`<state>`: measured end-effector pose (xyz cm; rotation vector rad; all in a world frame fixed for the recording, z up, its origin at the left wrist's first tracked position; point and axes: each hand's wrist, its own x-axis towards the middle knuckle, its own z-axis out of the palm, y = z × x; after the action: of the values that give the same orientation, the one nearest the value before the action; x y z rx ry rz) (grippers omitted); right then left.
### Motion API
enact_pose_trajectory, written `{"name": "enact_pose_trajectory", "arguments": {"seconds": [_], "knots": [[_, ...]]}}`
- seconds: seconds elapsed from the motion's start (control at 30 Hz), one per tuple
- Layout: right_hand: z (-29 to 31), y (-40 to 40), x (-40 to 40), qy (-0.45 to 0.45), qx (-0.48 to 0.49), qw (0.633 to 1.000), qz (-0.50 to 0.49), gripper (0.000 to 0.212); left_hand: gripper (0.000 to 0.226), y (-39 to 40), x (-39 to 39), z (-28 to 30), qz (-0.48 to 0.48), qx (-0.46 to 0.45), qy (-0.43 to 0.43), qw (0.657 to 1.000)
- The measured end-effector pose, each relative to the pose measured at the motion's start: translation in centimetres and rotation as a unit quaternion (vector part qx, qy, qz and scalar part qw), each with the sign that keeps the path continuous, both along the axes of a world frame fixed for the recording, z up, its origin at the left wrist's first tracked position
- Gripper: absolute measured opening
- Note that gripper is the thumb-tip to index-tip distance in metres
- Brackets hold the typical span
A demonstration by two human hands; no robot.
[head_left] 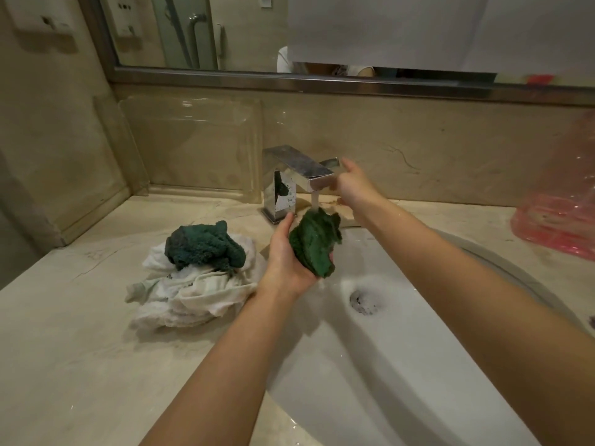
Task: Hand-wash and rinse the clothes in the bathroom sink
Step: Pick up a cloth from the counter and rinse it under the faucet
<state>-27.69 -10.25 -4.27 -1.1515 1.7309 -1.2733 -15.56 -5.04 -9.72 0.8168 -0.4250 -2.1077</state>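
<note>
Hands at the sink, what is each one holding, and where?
Left hand cups the green cloth from below, under the water. Right hand touches the faucet handle; grip unclear.

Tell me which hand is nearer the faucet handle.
Right. The right hand reaches the faucet handle, fingers at it. The left hand is lower, over the sink, holding a green cloth under the stream.
</note>
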Motion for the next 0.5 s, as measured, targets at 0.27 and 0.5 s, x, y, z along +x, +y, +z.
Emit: {"name": "enact_pose_trajectory", "arguments": {"seconds": [0.27, 0.5], "knots": [[-0.8, 0.4, -0.8, -0.019, -0.049, 0.999, 0.014, 0.04, 0.042, -0.3, -0.4, -0.4, 0.004, -0.012, -0.006, 1.0], [-4.4, 6.5, 1.1, -0.27, 0.203, 0.931, 0.141, 0.068, 0.039, 0.1, -1.2, -0.4, 0.093, -0.107, -0.098, 0.985]]}}
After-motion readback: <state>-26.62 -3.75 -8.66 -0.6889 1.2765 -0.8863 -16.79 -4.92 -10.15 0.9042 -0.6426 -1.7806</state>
